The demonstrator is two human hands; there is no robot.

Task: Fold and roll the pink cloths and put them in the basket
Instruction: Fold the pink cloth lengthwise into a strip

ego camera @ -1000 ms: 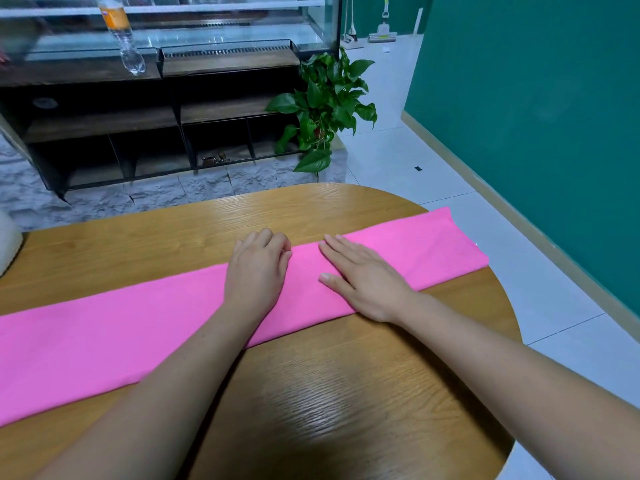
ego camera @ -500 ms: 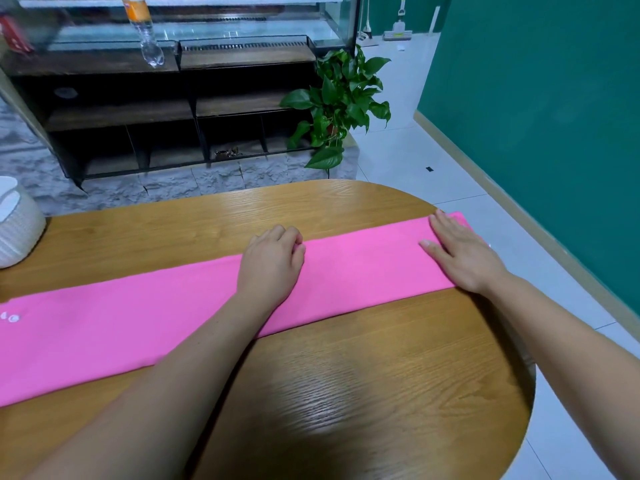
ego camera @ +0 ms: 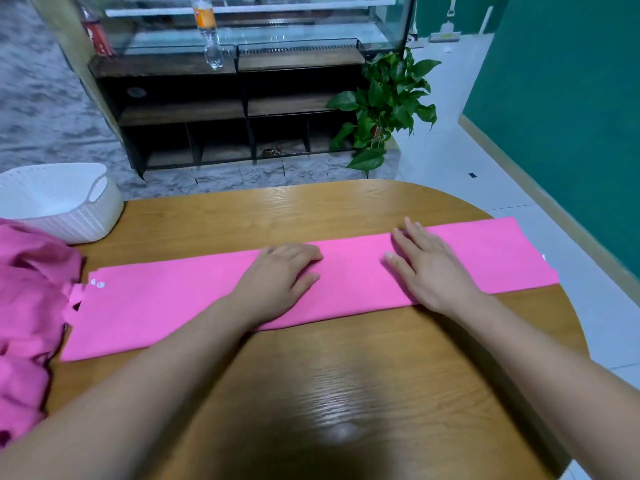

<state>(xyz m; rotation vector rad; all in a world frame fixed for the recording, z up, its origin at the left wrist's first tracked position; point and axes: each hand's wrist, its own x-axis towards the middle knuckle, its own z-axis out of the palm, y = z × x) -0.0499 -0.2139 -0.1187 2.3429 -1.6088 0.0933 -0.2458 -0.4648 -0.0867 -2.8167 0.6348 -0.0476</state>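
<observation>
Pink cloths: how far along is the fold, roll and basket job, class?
Done: one pink cloth lies folded into a long strip. In hand: left hand and right hand rest on it. Left: rolling it, handling the crumpled pink pile, and filling the white basket, where no cloth shows.

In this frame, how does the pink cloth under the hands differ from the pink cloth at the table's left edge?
The folded strip lies flat and long; the crumpled heap is bunched and wrinkled. The left hand and right hand both rest on the folded strip; no hand touches the crumpled heap. The folded strip spans the table; the crumpled heap sits beside the white basket. Both are pink.
</observation>
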